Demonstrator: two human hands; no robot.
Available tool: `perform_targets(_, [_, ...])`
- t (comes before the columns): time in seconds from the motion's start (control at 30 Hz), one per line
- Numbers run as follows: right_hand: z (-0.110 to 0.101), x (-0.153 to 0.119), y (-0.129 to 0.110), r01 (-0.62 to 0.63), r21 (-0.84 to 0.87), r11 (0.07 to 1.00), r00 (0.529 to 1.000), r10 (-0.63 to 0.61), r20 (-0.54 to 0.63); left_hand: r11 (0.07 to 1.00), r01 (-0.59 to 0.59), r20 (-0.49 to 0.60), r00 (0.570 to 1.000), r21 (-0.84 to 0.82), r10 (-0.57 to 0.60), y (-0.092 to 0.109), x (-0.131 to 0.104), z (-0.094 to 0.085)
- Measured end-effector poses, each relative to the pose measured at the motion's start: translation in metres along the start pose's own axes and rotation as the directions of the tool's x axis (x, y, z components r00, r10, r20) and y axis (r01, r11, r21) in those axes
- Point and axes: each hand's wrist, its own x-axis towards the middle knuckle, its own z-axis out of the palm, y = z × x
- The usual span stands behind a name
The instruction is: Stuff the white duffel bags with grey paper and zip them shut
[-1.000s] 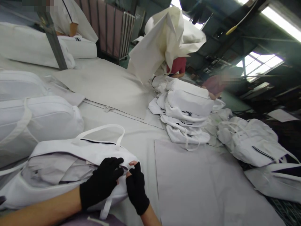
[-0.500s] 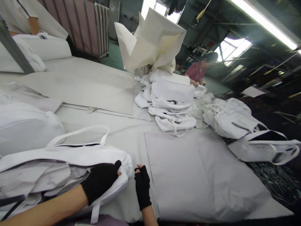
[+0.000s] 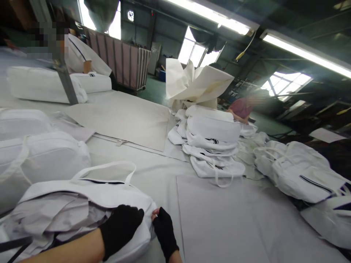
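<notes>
A white bag [image 3: 134, 194] lies before me with its opening turned toward me and a strap handle standing up at its back. Crumpled grey-white paper or sheet stuffing [image 3: 59, 215] fills the opening. My left hand [image 3: 120, 228], in a black fingerless glove, is closed on the bag near its right end; its fingertips are mostly hidden. At that same end, the fingers of my right hand [image 3: 164, 228], gloved alike, pinch the bag's edge. Whatever small part lies between those fingers is too small to make out.
More white bags [image 3: 57, 153] lie to the left. A stack of white bags [image 3: 212, 137] stands farther back, topped by stiff cream sheets [image 3: 199, 86]. Other bags [image 3: 298, 171] lie right. A grey sheet [image 3: 219, 219] covers the near right table. Two people work behind.
My right hand has moved left onto the bag's end, where it was apart from it before. My left hand stays on the bag. The view has tilted up, showing more ceiling.
</notes>
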Motion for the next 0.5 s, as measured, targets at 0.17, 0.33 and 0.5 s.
perform_targets(0.17, [0.022,0.005,0.001,-0.065,0.014,0.998,0.985,0.067,-0.161,0.98,0.071,0.103,0.993,-0.188,-0.052,-0.013,0.008,-0.024])
perform_targets(0.33, [0.04,0.0,0.0,-0.05,-0.112,0.992,0.938,0.008,-0.347,0.943,0.203,0.225,0.964,-0.263,-0.145,-0.025,0.007,-0.044])
perform_targets(0.5, [0.036,0.0,-0.001,-0.041,-0.177,0.983,0.915,-0.035,-0.402,0.897,0.269,0.294,0.941,-0.349,-0.168,-0.038,0.001,-0.051])
